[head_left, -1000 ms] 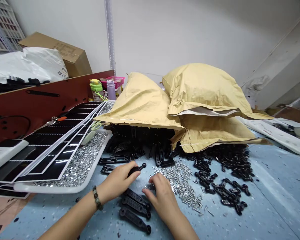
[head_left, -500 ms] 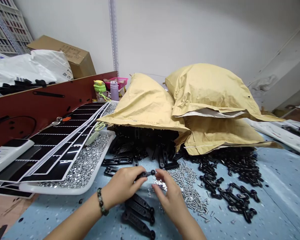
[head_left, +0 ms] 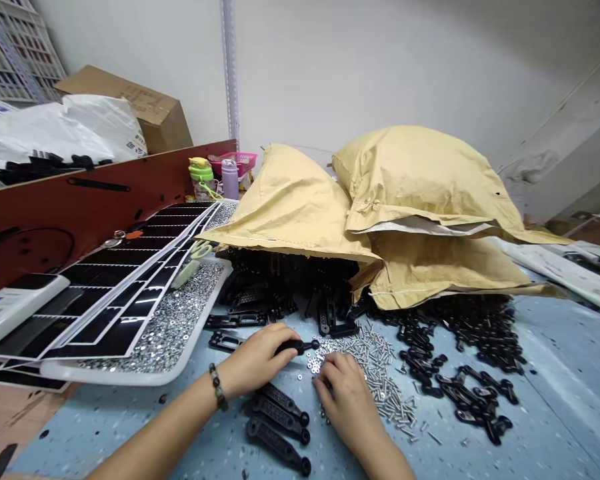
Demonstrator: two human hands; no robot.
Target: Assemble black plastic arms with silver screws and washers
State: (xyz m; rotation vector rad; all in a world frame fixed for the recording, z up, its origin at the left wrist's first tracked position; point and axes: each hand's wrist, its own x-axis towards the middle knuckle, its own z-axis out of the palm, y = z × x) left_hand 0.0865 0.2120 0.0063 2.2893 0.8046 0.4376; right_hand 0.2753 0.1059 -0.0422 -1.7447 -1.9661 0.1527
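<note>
My left hand (head_left: 261, 360) grips a black plastic arm (head_left: 307, 346) with a rounded end that points right. My right hand (head_left: 344, 393) is lowered to the small metal nuts (head_left: 316, 363), its fingers curled and bunched; whatever is between the fingertips is hidden. Beside it on the right spreads a heap of silver screws (head_left: 380, 380). Several similar black arms (head_left: 280, 433) lie side by side below my left hand. More black frame-like parts (head_left: 237, 320) lie beyond that hand.
At the left, a white tray (head_left: 167, 379) full of small metal pieces is partly covered by black printed sheets (head_left: 110, 280). Large yellow paper sacks (head_left: 425, 180) stand at the back. Small black linked parts (head_left: 475, 400) are piled on the blue table (head_left: 545, 413) at the right.
My right hand has dropped from near the arm's end to the nuts, and its fingers have closed in. My left hand has shifted slightly right, still holding the black arm.
</note>
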